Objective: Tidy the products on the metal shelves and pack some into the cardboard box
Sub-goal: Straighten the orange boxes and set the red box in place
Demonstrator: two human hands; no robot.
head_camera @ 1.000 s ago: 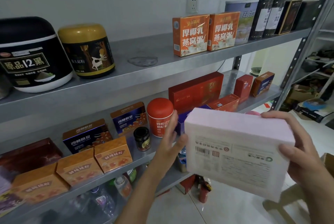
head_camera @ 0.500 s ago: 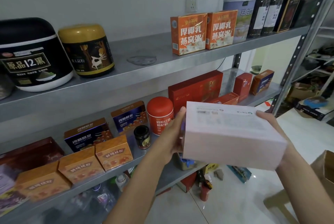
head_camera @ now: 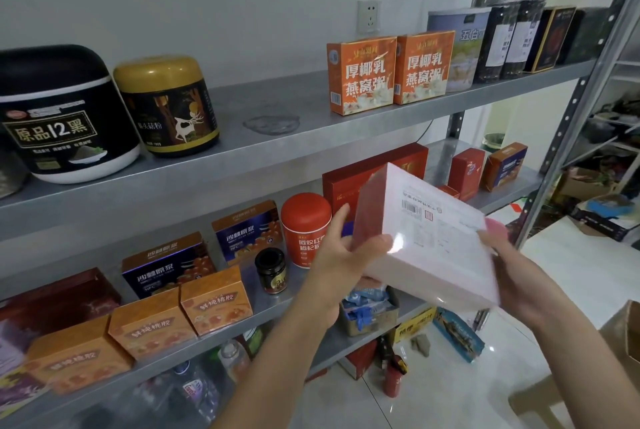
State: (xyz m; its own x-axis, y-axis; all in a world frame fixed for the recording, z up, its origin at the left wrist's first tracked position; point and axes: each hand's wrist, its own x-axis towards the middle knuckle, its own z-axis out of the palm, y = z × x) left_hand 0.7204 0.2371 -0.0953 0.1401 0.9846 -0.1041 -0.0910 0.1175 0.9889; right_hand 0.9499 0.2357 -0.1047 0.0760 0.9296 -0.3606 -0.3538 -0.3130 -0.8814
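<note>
I hold a flat pink box (head_camera: 433,248) wrapped in shiny film in front of the middle metal shelf (head_camera: 277,304), tilted with its printed barcode side up. My left hand (head_camera: 343,262) grips its near left corner, thumb on top. My right hand (head_camera: 519,276) grips its right edge from below. Behind the box stand a large red box (head_camera: 377,168) and a red canister (head_camera: 304,227). A corner of the cardboard box (head_camera: 623,335) shows at the right edge.
The upper shelf (head_camera: 277,116) carries a black tub (head_camera: 62,116), a gold-lidded jar (head_camera: 166,106), two orange boxes (head_camera: 388,71) and dark jars. Blue and orange boxes (head_camera: 214,297) and a small dark jar (head_camera: 272,271) line the middle shelf. Clutter lies on the floor below.
The pink box has tipped and turned in my hands, its left end rising toward the shelf. My left hand shifted to its near corner.
</note>
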